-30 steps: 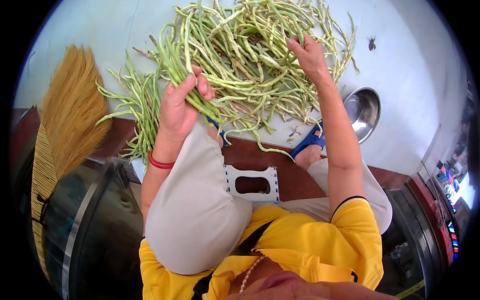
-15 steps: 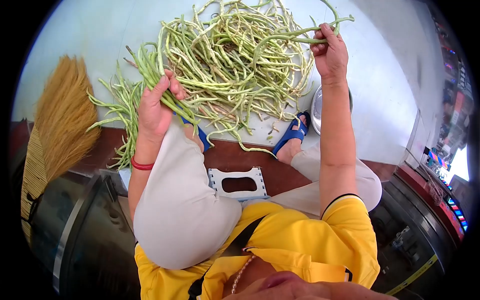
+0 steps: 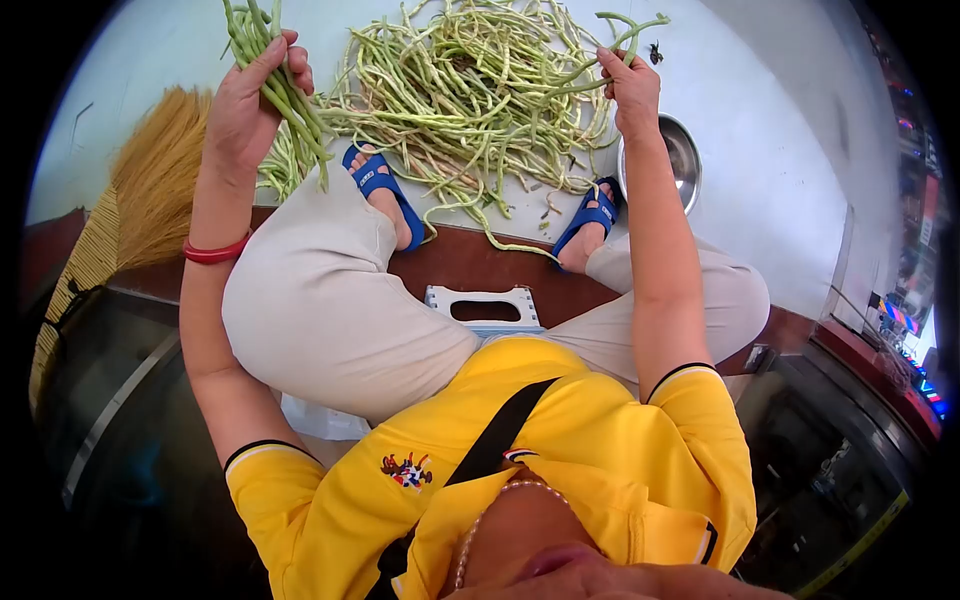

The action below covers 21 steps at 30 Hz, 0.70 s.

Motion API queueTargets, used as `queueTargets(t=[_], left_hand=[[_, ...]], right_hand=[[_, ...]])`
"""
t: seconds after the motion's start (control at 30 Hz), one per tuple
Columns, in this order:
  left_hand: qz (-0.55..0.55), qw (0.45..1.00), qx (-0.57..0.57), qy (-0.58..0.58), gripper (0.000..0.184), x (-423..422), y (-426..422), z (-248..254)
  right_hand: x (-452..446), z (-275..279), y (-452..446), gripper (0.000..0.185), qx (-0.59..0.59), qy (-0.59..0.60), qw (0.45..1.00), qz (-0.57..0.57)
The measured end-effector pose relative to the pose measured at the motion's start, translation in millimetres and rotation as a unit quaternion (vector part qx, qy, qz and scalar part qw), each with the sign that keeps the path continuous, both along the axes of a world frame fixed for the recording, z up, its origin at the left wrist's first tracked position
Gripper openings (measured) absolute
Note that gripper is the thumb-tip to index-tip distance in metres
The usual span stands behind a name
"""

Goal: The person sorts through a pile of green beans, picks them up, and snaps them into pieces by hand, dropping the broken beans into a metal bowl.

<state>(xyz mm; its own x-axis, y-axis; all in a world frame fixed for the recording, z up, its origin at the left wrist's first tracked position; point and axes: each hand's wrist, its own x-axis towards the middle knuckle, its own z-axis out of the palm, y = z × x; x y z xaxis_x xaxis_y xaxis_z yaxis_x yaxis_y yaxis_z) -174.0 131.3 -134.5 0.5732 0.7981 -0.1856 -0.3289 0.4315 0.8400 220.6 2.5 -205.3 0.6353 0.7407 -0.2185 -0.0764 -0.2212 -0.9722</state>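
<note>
A bunch of long green beans [image 3: 297, 118] is gripped in my left hand [image 3: 240, 115], raised at the upper left with the bean ends hanging below the fingers. My right hand [image 3: 635, 95], at the upper right, pinches a couple of long beans [image 3: 633, 38] between thumb and fingers. Between the two hands a big tangled pile of long beans [image 3: 470, 95] lies on the pale floor. Below my left hand is a smaller heap of beans [image 3: 283, 170], partly hidden by my wrist and knee.
A straw broom [image 3: 165, 175] lies at the left. Beside my right forearm stands a round metal bowl [image 3: 688, 170], partly covered by the arm. Blue slippers [image 3: 378, 180] are on my feet, and a folding stool [image 3: 435, 300] shows between my legs.
My left hand has risen and moved left with its bunch of beans, away from the pile. My right hand has shifted slightly left, still holding beans. More of the metal bowl shows.
</note>
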Motion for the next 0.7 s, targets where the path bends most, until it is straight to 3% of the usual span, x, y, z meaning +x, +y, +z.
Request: queueTargets(t=[0.1,0.17,0.23,0.3,0.33,0.37,0.43,0.47,0.53,0.57,0.63,0.67,0.7], left_hand=[[-0.036,0.994,0.056,0.089,0.022,1,-3,38],[-0.033,0.991,0.074,0.111,0.023,5,-11,56],[-0.036,0.987,0.061,0.142,0.024,15,-21,70],[-0.05,0.988,0.06,0.133,0.024,20,-31,70],[-0.049,0.988,0.051,0.138,0.024,24,-39,70],[-0.049,0.988,0.042,0.142,0.024,30,-47,69],[-0.053,0.985,0.058,0.154,0.023,37,-64,63],[-0.051,0.986,0.032,0.155,0.021,40,-69,58],[-0.045,0.989,-0.012,0.144,0.019,46,-79,50],[-0.045,0.988,-0.011,0.146,0.019,49,-83,46],[-0.038,0.988,-0.059,0.137,0.018,54,-89,38],[-0.033,0.989,-0.074,0.121,0.019,56,-90,31],[-0.035,0.989,-0.073,0.121,0.019,58,-90,30]], right_hand=[[-1,8,-17,0.02,0.026,0.051,0.998,-0.006],[-4,10,-28,0.023,-0.002,-0.099,0.995,0.022],[-2,5,-36,0.024,0.004,-0.085,0.996,0.026],[-2,-2,-44,0.023,0.011,-0.17,0.985,0.025],[-4,4,-49,0.025,-0.005,-0.064,0.998,0.015],[-1,0,-51,0.025,-0.003,-0.062,0.998,0.014],[2,-7,-56,0.024,-0.034,-0.243,0.969,0.041],[4,-11,-60,0.024,-0.033,-0.239,0.97,0.039],[0,2,-62,0.02,0.051,0.033,0.997,0.039],[3,-4,-62,0.02,0.053,0.035,0.997,0.039],[8,-20,-67,0.017,-0.023,-0.106,0.993,0.044],[13,-27,-73,0.017,0.003,-0.015,0.999,0.043],[13,-25,-72,0.017,0.004,-0.015,0.999,0.042]])
